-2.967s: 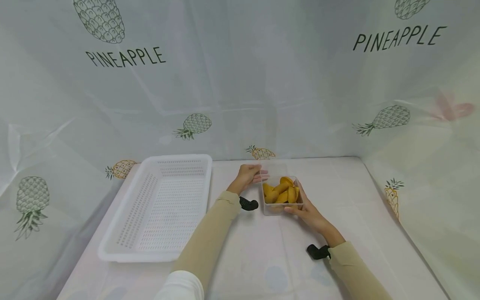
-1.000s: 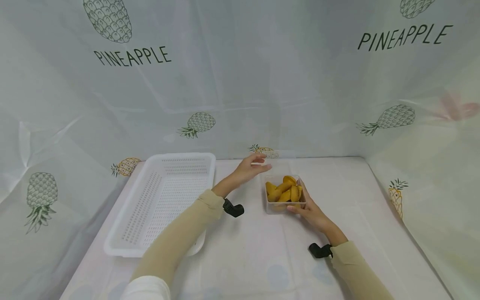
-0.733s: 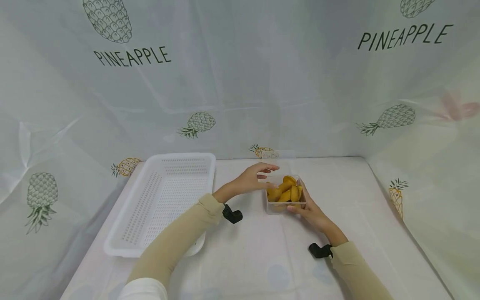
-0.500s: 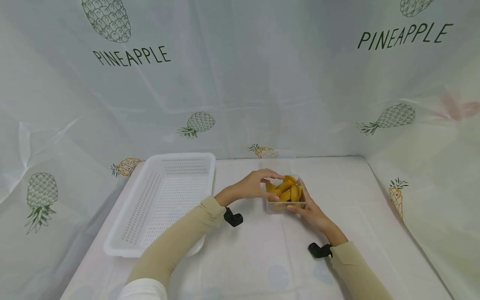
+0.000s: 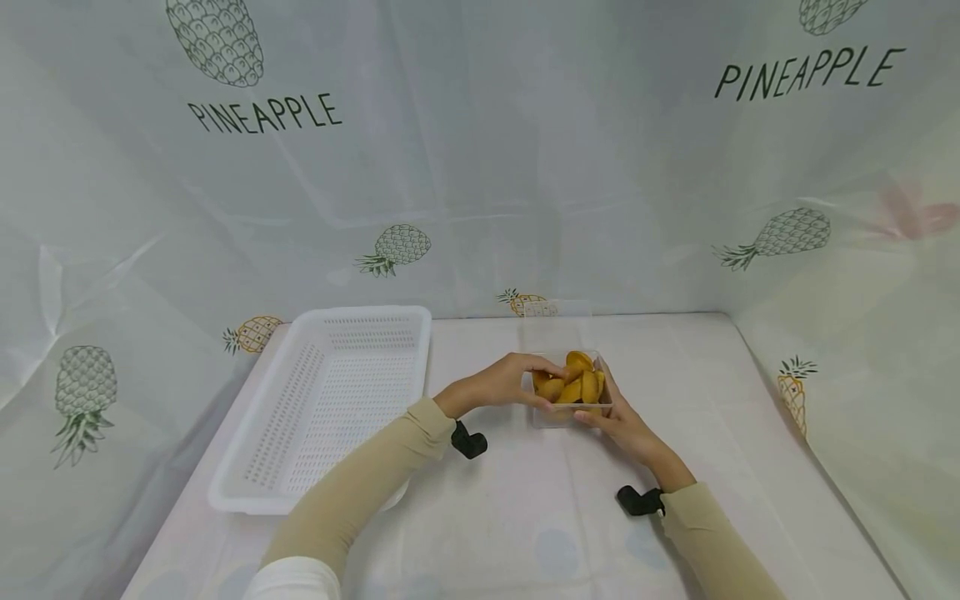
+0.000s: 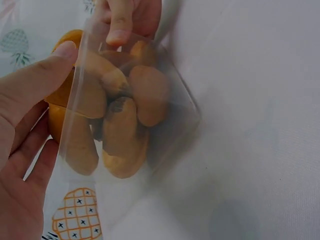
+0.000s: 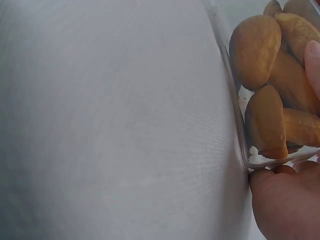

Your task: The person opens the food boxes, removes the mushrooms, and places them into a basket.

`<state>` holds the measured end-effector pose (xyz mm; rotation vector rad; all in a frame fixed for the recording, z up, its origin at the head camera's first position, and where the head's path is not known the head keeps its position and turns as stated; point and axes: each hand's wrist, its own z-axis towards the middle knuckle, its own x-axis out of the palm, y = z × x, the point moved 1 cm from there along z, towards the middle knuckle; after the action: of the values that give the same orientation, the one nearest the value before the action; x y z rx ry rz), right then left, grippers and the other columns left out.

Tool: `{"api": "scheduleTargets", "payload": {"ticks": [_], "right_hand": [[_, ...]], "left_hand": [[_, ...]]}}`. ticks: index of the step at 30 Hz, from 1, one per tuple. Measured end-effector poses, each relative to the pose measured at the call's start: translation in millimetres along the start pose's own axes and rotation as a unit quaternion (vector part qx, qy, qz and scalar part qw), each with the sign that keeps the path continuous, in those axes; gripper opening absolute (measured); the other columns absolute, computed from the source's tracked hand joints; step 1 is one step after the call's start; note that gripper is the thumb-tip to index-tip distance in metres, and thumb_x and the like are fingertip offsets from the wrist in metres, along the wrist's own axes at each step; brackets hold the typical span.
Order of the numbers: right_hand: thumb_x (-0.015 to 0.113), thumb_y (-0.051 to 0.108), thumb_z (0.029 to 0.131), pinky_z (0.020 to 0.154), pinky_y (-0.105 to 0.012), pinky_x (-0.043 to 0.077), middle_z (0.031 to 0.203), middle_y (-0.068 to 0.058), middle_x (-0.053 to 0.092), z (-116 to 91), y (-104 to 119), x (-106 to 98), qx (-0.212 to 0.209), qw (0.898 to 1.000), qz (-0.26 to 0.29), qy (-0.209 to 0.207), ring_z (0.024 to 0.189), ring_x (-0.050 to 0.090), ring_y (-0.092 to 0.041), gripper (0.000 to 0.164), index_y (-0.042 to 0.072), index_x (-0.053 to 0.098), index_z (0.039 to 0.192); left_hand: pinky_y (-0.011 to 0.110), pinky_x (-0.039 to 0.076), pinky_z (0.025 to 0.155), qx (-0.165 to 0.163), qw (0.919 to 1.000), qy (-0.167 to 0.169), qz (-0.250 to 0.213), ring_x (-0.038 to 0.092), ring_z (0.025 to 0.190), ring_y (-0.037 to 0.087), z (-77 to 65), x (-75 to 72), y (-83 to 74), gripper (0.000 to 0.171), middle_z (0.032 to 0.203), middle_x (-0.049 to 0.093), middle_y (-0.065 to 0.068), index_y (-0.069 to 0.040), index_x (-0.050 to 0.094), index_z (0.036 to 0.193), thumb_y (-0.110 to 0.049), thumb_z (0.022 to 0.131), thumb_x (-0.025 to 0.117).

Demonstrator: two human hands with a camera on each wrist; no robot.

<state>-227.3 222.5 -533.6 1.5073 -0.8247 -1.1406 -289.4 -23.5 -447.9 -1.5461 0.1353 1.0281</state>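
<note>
A clear plastic box (image 5: 555, 421) stands on the table in the head view, filled with several oblong yellow-brown pieces (image 5: 591, 387). Its clear lid (image 5: 558, 329) stands raised at the back. My left hand (image 5: 510, 382) reaches over the box's left side; thumb and fingers close round a yellow-brown piece (image 6: 62, 92), seen at the rim in the left wrist view. The fingertips are partly hidden behind the pieces. My right hand (image 5: 622, 425) grips the box at its right side, thumb in front. Through the box wall, the right wrist view shows more smooth pieces (image 7: 255, 52), still lying inside.
A white perforated plastic basket (image 5: 420, 392) stands at the left of the table, partly behind the left sleeve. A pale cloth (image 5: 517, 517) covers the table. A hanging sheet (image 5: 480, 167) printed with pineapples encloses the back and sides.
My left hand let go of the raised lid, moved down from it, and came over the box's left side, its fingers closing among the pieces. The right hand keeps its grip on the box.
</note>
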Motion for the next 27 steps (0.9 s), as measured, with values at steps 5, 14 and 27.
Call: {"api": "scheduleTargets", "payload": {"ticks": [5, 14, 27], "right_hand": [[0.067, 0.023, 0.098, 0.094, -0.018, 0.038, 0.165, -0.008, -0.014, 0.1, 1.3, 0.7, -0.001, 1.000, 0.000, 0.003, 0.116, 0.048, -0.027, 0.103, 0.031, -0.017, 0.158], [0.067, 0.023, 0.098, 0.107, -0.033, 0.036, 0.165, -0.009, -0.015, 1.5, -0.3, 0.7, -0.002, 1.000, 0.001, 0.001, 0.131, 0.039, -0.033, 0.104, 0.034, -0.018, 0.157], [0.067, 0.023, 0.098, 0.113, -0.069, 0.013, 0.165, -0.011, -0.015, 0.0, 0.1, 0.6, -0.006, 1.000, -0.017, -0.009, 0.148, 0.001, -0.043, 0.102, 0.031, -0.016, 0.159]], "left_hand": [[0.022, 0.036, 0.109, -0.007, 0.9999, -0.002, 0.007, 0.047, 0.133, 0.011, -0.1, 0.5, 3.7, 0.054, 0.139, 0.059, 0.001, -0.007, 0.063, 0.134, -0.014, 0.084, 0.080], [0.022, 0.038, 0.107, -0.006, 0.9999, -0.007, 0.006, 0.048, 0.131, 0.009, -1.4, 1.2, 5.7, 0.049, 0.140, 0.058, 0.001, -0.010, 0.063, 0.135, -0.018, 0.089, 0.075], [0.028, 0.042, 0.106, -0.002, 0.9997, -0.023, -0.003, 0.049, 0.128, 0.008, 0.2, -1.6, -3.0, 0.049, 0.139, 0.059, 0.001, -0.010, 0.061, 0.137, -0.023, 0.092, 0.073]]}}
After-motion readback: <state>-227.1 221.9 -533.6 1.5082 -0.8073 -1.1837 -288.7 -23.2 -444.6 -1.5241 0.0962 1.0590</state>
